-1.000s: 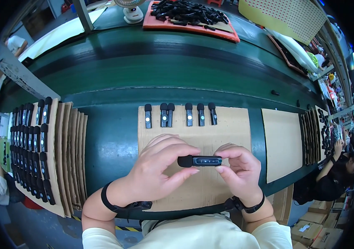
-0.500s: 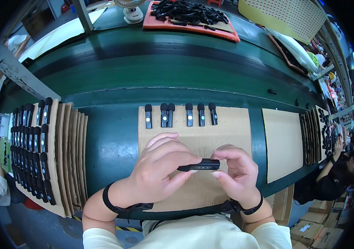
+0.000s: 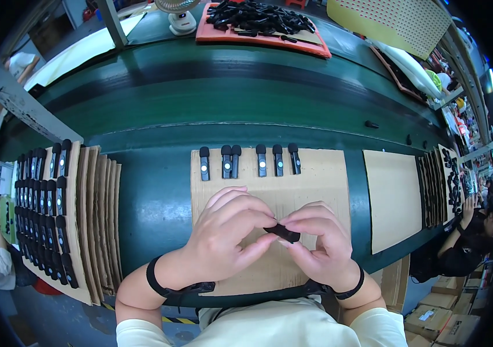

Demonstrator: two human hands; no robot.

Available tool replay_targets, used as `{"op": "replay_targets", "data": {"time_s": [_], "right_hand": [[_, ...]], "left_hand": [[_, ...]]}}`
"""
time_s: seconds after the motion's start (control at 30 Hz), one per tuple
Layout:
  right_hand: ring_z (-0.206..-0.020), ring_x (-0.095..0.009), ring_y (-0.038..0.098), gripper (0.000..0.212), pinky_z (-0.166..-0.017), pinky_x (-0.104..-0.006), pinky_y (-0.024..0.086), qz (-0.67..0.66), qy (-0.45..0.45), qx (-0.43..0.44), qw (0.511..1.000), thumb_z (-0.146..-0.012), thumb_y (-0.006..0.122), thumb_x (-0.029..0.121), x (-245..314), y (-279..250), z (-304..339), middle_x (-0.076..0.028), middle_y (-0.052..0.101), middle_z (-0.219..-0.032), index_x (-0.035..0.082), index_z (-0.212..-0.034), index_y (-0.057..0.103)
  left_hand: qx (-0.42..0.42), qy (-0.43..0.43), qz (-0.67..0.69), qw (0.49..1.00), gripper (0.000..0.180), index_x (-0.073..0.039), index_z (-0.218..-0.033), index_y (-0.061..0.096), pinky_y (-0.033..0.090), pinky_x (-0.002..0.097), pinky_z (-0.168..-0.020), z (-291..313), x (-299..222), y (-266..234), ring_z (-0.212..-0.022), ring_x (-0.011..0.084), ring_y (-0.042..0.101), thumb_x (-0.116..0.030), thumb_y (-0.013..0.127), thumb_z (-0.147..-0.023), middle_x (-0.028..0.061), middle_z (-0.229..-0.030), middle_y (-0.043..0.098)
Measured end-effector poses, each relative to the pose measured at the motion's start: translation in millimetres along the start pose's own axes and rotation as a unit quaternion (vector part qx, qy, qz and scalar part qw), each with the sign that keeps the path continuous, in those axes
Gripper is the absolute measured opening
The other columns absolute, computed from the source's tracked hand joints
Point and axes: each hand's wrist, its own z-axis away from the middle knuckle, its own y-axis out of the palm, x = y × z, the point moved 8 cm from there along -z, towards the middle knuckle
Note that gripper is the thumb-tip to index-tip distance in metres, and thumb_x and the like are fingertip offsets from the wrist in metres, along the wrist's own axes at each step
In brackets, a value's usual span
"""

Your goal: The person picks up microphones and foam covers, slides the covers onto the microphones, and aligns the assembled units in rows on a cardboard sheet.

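Note:
My left hand [image 3: 223,237] and my right hand [image 3: 324,246] meet over the cardboard sheet [image 3: 246,274], both closed in a pinch. Between their fingertips is a small black clip-on microphone [image 3: 284,232], tilted with its right end lower. The left fingers grip its left end and the right thumb and fingers its right part; fingertips cover some of it. Beyond the hands, several similar microphones with dark foam tips [image 3: 262,162] stand in a row along the sheet's far edge, most showing a pale round spot.
At left, a cardboard sheet covered with rows of microphones [image 3: 44,214] leans on stacked cardboard [image 3: 99,220]. Another sheet [image 3: 394,202] and upright boards stand at right. Across the green bench [image 3: 229,104] sit a red tray [image 3: 206,34] heaped with black parts and a fan [image 3: 183,23]. A co-worker [image 3: 460,248] is at far right.
My right hand has moved left along the microphone, closer to my left hand. The microphone has gone from nearly level to tilted, with less of it showing.

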Motion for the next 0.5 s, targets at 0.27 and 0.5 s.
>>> {"op": "replay_targets", "data": {"time_s": [0.27, 0.5], "right_hand": [[-0.089, -0.029, 0.067, 0.029, -0.077, -0.0368, 0.053, 0.068, 0.009, 0.069, 0.995, -0.077, 0.072, -0.004, -18, -9, -5, -0.015, 0.069, -0.098, 0.0, -0.102, 0.06], [-0.093, -0.032, 0.066, 0.027, -0.079, -0.0365, 0.053, 0.219, 0.035, 0.071, 0.972, -0.075, 0.072, -0.004, -91, -41, -9, -0.013, 0.068, -0.102, 0.001, -0.1, 0.06]], "left_hand": [[0.059, -0.052, -0.049, 0.996, 0.027, -0.007, -0.096, 0.066, 0.047, 0.0416, -0.091, 4, 14, 12, -0.096, 0.0291, 0.061, -0.012, 0.079, -0.073, 0.008, -0.103, 0.065], [0.186, -0.071, -0.12, 0.973, 0.027, -0.006, -0.099, 0.065, 0.044, 0.0408, -0.09, 18, 32, 38, -0.101, 0.0291, 0.058, -0.025, 0.072, -0.082, 0.0091, -0.101, 0.062]]}}
